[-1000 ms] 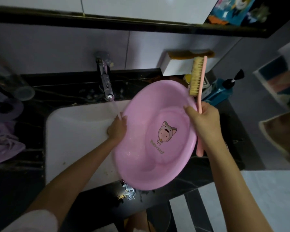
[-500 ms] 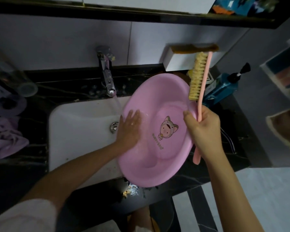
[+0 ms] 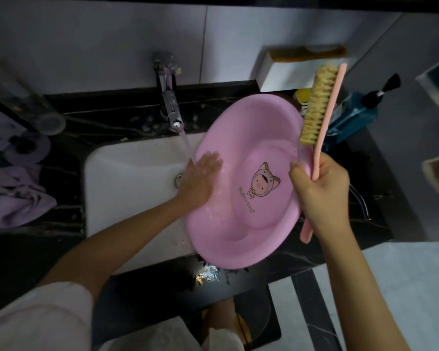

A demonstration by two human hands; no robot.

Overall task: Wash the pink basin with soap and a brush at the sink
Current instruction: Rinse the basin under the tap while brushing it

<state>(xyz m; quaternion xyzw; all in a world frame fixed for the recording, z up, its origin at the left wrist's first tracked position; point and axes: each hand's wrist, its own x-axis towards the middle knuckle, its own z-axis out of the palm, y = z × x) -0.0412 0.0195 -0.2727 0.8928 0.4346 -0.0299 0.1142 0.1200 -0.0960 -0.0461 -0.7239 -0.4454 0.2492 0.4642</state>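
Head view, nearest first: a pale sleeve (image 3: 36, 317) covers the left upper arm, and something crumpled glints on the near edge of the black counter (image 3: 61, 244). The pink basin (image 3: 238, 229) is tilted over the right part of the white sink (image 3: 127, 178), its near rim over the counter. Its inside is wet and bears a cartoon print.

The left hand (image 3: 200, 181) lies flat, fingers straight, on the basin's left inner wall. A second ago it gripped that rim; half a second ago it was already flat inside. The right hand (image 3: 319, 183) clasps the basin's right rim together with the pink brush (image 3: 317, 107), which stands upright with its bristles facing left.

A purple cloth (image 3: 13, 198) lies on the counter at left. Farther back, the tap (image 3: 169, 97) runs a thin stream onto the left hand's edge. A blue pump bottle (image 3: 352, 117) stands behind the brush, with a white box (image 3: 289, 72) against the wall.
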